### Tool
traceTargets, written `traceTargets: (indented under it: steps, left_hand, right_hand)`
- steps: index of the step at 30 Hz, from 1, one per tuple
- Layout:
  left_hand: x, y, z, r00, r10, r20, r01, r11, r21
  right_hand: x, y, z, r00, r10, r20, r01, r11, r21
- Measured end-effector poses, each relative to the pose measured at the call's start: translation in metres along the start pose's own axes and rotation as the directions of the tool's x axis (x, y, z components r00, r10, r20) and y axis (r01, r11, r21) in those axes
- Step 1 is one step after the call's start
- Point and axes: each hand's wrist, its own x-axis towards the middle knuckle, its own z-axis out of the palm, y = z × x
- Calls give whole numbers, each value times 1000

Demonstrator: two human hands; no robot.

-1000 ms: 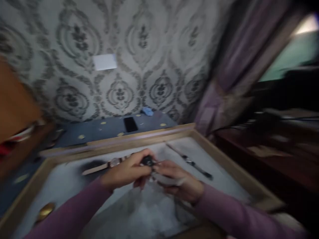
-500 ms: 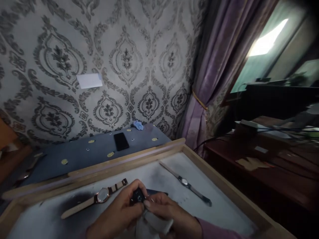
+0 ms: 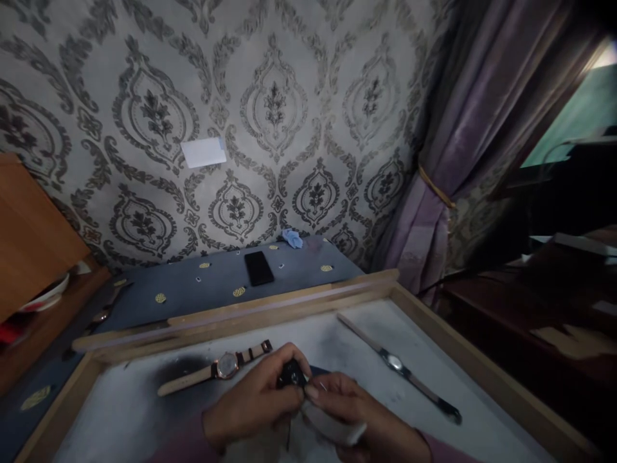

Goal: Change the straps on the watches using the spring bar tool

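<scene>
My left hand [image 3: 260, 393] is closed around a small black object [image 3: 291, 374] with a shiny spot on its face; its exact kind is hard to make out. Close against it, the fingertips of my right hand [image 3: 351, 405] are pinched together, with a thin light sliver showing between them. A whitish strip of cloth or paper [image 3: 332, 426] hangs under my right fingers, partly hidden. To the left lies a wristwatch [image 3: 227, 365] with a tan strap and rose-gold case. On the right is a slimmer wristwatch [image 3: 394, 362] with its strap stretched out.
A wooden-rimmed tray [image 3: 482, 360] with a whitish, dark-smudged bottom surrounds the work. Behind it, a blue patterned cloth [image 3: 183, 289] carries a black phone [image 3: 259, 268] and a crumpled blue cloth [image 3: 292, 238]. An orange-brown cabinet [image 3: 38, 238] stands left, a purple curtain [image 3: 429, 212] right.
My view has turned left, so everything sits farther right and more of the cabinet shows. Both hands keep nearly the same hold; the whitish strip hangs a little differently.
</scene>
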Motion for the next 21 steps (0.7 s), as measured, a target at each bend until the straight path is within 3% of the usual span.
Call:
traceTargets:
  steps: [2,4,8,14,17,21]
  left_hand:
    - [-4,2,-5,998,4,69,-6,1000,30]
    - [-8,6,-12,988,28,154,-39,997,69]
    - [-13,11,-18,972,-42,231,-16,969,245]
    - [-7,-2,-12,978,-63,199,-4,947,321]
    - [-1,-11,-13,981,-61,186,-19,915,403]
    - [3,-18,-16,981,-39,191,-83,804,589]
  right_hand:
    - [-5,-6,4,999,12,-52,-11,1000,25]
    - [-9,-12,7,1000,-6,-24,6,1000,1]
    - [-10,-21,1,999,-27,-21,23,989,-147]
    - [-9,-26,-14,944,-253,-213,164,916,-366]
    - [-10,-25,-13,922,-317,-223,225,906,-358]
    - [-10,-22,-7,935,-305,-180,241,920,-310]
